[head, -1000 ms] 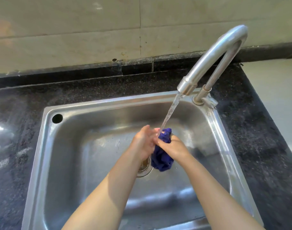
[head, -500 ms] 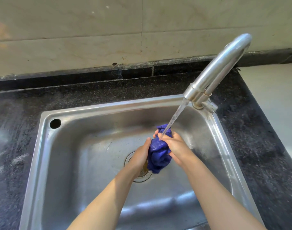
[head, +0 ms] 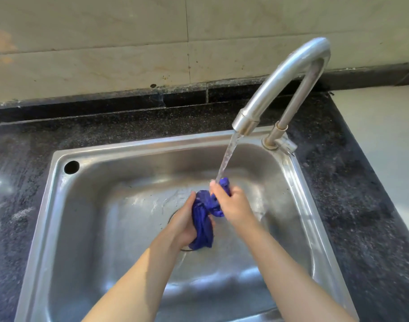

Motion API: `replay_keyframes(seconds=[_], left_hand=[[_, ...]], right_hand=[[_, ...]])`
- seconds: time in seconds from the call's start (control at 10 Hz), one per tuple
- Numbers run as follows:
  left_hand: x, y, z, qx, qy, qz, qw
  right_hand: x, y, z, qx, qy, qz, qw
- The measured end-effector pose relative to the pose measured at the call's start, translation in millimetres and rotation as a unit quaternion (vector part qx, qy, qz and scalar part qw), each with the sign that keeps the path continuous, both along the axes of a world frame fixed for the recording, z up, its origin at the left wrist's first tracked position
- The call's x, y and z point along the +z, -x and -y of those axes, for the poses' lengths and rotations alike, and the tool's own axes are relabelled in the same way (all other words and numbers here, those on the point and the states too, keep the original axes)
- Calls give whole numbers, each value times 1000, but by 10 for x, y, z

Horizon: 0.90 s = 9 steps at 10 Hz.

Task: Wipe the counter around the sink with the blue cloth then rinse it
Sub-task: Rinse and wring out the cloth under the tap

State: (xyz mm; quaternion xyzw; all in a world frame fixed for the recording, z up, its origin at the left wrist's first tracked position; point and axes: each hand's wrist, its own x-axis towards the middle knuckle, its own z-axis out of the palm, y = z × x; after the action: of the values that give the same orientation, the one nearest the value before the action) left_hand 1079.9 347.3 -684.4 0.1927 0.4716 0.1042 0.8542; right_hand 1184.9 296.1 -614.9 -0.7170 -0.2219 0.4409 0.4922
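The blue cloth (head: 202,219) is bunched and wet, held over the steel sink (head: 119,205) above the drain. My left hand (head: 182,225) grips its lower part from the left. My right hand (head: 231,204) grips its upper end, where a tip of cloth sticks out above the fingers. Water runs from the curved steel faucet (head: 280,82) and lands on my right hand's fingers and the top of the cloth. The drain is mostly hidden behind my left hand and the cloth.
Dark speckled counter (head: 352,196) surrounds the sink on the left, back and right, with wet sheen on the left. A beige tiled wall (head: 129,43) stands behind. A round overflow hole (head: 71,167) sits in the sink's back-left corner.
My hands have drawn apart along the cloth: the left slid down to the lower part, the right stayed up under the water stream. The cloth is now stretched longer between them.
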Motion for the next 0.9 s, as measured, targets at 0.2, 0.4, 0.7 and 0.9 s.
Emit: replay_keyframes(seconds=[0.2, 0.4, 0.7, 0.9], left_hand=[[313, -370, 276, 356, 20, 107, 928], [333, -487, 299, 122, 30, -72, 989], [391, -534, 270, 229, 22, -30, 973], [649, -744, 343, 322, -1, 42, 946]], right_hand=[[-44, 355, 8, 156, -14, 372, 915], [-124, -261, -329, 200, 165, 383, 887], [-18, -141, 69, 213, -4, 223, 951], [95, -43, -194, 194, 65, 401, 893]])
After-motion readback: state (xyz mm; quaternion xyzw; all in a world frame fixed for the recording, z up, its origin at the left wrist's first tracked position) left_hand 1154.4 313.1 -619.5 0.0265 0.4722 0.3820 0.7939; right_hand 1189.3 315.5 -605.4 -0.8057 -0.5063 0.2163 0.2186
